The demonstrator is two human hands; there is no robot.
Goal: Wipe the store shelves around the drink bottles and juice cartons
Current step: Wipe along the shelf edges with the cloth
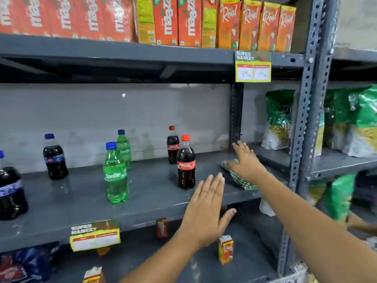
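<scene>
Grey metal shelf (81,201), right hand (246,162) on cloth (242,182)

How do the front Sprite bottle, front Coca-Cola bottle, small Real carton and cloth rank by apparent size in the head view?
1. Front Sprite bottle
2. Front Coca-Cola bottle, slightly smaller, though it stands farther back, so unsure
3. Cloth, partly hidden under the right hand, so unsure
4. Small Real carton

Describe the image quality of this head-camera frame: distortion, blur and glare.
Head view: wide-angle lens bows the top shelf edge; left hand and price tag are motion-blurred; soft glare on Maaza cartons; right hand on cloth is fairly sharp.
</scene>
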